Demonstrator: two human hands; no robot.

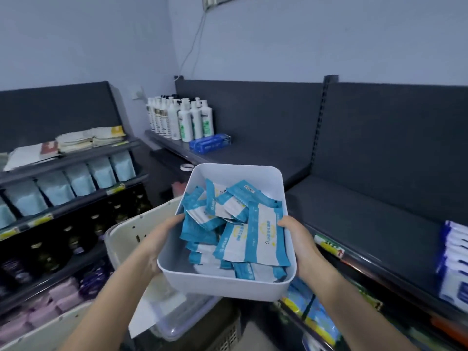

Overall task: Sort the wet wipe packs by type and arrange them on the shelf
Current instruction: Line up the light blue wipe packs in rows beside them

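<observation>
Both the left hand (162,240) and right hand (302,247) are gripping a white bin (228,287) by its sides. Blue wipe packs (253,231) are lying inside, between them.

No wording can be read with certainty anywhere in the frame. At centre, the blue-and-white wet wipe packs (263,234) heaped in a white tub (222,287) carry printed characters and a round logo, all too blurred to make out. One pack near the top bears a barcode sticker (249,187), its digits indistinct. At right, a yellow-green price tag (329,247) on the shelf edge (367,266) shows a red mark, unreadable. Green labels on the white bottles (186,125), upper centre-left, are equally blurred.
</observation>
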